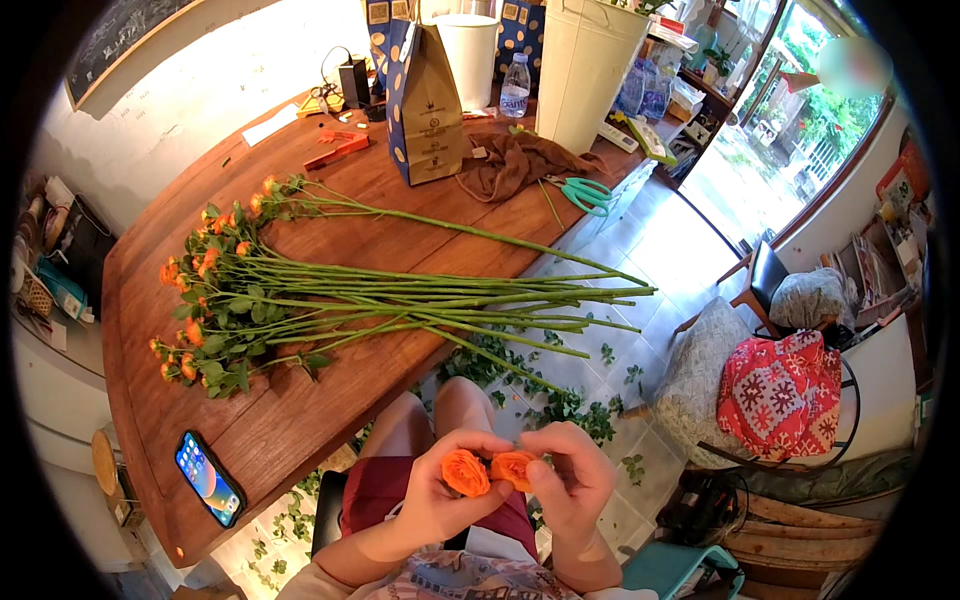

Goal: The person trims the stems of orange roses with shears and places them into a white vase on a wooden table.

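Note:
Above my lap, both hands are close together, each with an orange rose bloom. My left hand [432, 505] curls its fingers and thumb round one orange rose [465, 474]. In my right hand [575, 484], a second orange rose [513, 468] is pinched between thumb and fingers. The two blooms nearly touch, and any stems below them are hidden by the hands. On the wooden table beyond lies a spread bunch of long-stemmed orange roses [430, 290], heads to the left, with cut stem ends reaching past the table's right edge.
A phone [209, 478] lies at the table's near left. Green-handled scissors [584, 194], a brown cloth [530, 165], a paper bag [428, 105], a water bottle [515, 86] and a cream bucket [590, 70] stand or lie farther back. Fallen leaves [575, 410] litter the tiled floor.

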### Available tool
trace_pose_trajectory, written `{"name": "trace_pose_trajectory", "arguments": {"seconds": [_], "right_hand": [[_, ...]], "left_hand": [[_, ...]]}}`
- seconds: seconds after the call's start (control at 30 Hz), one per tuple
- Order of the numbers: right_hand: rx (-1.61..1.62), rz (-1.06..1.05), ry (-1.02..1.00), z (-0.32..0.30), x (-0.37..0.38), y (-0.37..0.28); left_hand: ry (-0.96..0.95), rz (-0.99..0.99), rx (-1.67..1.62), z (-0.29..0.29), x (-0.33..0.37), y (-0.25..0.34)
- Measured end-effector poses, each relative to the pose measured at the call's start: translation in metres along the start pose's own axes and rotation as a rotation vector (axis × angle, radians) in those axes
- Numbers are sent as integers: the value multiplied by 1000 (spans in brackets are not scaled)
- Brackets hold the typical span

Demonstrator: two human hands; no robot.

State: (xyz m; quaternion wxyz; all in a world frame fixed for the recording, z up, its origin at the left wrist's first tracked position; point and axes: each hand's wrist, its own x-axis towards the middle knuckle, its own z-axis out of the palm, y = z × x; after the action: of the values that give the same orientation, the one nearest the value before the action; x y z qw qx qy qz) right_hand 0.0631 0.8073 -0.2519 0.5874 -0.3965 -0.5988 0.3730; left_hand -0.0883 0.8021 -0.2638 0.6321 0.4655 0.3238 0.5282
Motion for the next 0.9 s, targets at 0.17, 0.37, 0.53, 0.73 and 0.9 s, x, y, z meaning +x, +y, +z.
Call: {"name": "trace_pose_trajectory", "arguments": {"seconds": [0.17, 0.37, 0.53, 0.73, 0.9], "right_hand": [[288, 199, 46, -1, -3, 2], [415, 167, 73, 2, -10, 12], [261, 9, -106, -7, -5, 13], [257, 45, -224, -14, 0, 7], [28, -17, -171, -12, -4, 3]], "left_hand": [[-11, -16, -71, 0, 2, -2], [-1, -35, -89, 0, 1, -5], [-12, -25, -88, -2, 0, -5], [-116, -17, -166, -2, 0, -4], [-130, -44, -261, -5, -1, -7]]}}
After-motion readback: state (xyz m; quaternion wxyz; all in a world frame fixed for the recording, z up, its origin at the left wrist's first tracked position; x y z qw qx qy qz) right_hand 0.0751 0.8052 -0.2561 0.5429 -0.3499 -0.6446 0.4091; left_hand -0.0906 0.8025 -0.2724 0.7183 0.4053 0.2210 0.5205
